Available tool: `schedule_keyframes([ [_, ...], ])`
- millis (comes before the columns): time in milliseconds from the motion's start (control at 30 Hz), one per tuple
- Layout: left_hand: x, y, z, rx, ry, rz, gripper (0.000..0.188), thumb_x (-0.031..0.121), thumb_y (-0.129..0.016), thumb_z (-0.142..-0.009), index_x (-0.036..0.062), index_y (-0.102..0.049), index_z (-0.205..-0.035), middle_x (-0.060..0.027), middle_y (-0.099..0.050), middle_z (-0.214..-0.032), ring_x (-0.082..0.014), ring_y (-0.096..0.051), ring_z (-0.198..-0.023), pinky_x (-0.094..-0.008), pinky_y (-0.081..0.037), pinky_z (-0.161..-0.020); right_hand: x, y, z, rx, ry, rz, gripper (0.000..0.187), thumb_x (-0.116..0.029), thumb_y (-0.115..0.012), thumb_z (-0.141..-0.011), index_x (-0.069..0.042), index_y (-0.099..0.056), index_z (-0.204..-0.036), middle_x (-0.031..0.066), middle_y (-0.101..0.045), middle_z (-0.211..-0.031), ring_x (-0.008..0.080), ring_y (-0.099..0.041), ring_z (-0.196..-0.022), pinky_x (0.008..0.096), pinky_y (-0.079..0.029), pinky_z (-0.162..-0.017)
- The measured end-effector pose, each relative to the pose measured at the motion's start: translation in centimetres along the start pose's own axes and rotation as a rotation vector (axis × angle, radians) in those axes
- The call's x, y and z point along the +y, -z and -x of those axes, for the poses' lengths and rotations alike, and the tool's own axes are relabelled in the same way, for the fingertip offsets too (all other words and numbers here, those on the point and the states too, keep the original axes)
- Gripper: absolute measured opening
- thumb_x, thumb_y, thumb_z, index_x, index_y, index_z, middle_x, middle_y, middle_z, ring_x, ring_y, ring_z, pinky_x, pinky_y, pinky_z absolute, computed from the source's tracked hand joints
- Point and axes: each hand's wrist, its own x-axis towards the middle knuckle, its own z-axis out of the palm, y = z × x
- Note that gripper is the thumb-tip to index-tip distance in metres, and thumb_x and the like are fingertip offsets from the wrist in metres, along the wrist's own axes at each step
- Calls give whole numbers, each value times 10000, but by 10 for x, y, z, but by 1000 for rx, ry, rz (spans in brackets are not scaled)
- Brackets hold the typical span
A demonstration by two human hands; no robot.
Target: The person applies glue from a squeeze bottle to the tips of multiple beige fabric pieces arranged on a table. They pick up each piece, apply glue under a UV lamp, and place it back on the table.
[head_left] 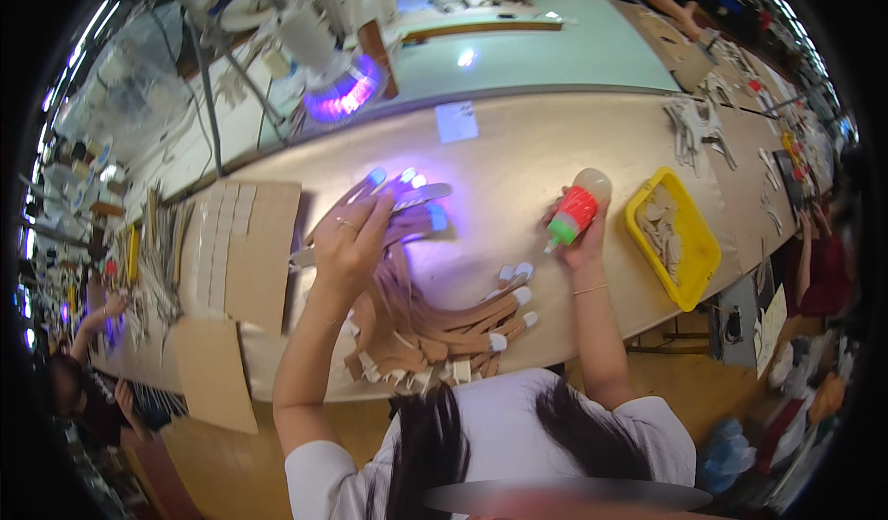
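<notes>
My left hand is closed over tan straps in the purple lamp light, fingers pinched. A pale, flat, round-ended strap end sticks out to the right of the fingertips; where the fingers grip it is partly hidden. Beneath that hand, a bundle of brown straps with whitish tips fans across the table toward my body. My right hand is wrapped around a squeeze bottle with a red band and a green cap. The bottle tilts nozzle-down to the left, apart from the straps.
A lamp glows at the upper left. Cardboard sheets lie to the left, and a yellow tray of small beige pieces stands to the right. A paper slip lies beyond my hands. Other people work around the table.
</notes>
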Motion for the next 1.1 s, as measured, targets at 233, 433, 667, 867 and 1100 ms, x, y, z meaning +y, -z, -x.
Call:
schedule_keyframes([
  [233, 6, 26, 8, 73, -212, -12, 230, 23, -674, -728, 62, -628, -949, -117, -674, -998, -196, -657, -770, -248, -493, -579, 0, -5, 2, -13, -9, -16, 760, -677, -499, -815, 5, -505, -1151, 104, -571, -902, 224, -565, -808, 389, -471, -756],
  [433, -22, 16, 10, 26, -177, -53, 242, 18, -669, -719, 31, -650, -960, -121, -679, -970, -195, -661, -744, -266, -508, -591, 1, -9, 1, -41, -43, -89, 753, -698, -494, -803, -13, -511, -1115, 89, -559, -887, 223, -554, -815, 390, -474, -753],
  [667, -62, -16, 10, -39, -106, -102, 303, 96, -687, -718, 45, -663, -1016, -92, -675, -948, -155, -627, -672, -249, -473, -552, 2, -3, -1, -43, -38, -109, 763, -695, -506, -798, -11, -512, -1133, 88, -555, -907, 218, -547, -831, 394, -467, -760],
  [867, -64, -13, 9, -51, -123, -108, 262, 144, -669, -750, 112, -657, -1010, -105, -658, -972, -193, -659, -749, -250, -490, -557, 1, 0, -2, -37, -49, -89, 776, -697, -545, -771, -19, -513, -1147, 82, -560, -929, 211, -540, -848, 389, -452, -762],
  [1100, -64, -7, 5, -58, -152, -99, 257, 133, -668, -746, 106, -658, -1002, -122, -647, -961, -180, -631, -714, -287, -542, -638, 1, -1, -3, -48, -75, -106, 791, -697, -588, -735, -32, -515, -1157, 79, -565, -938, 206, -536, -859, 376, -442, -772],
])
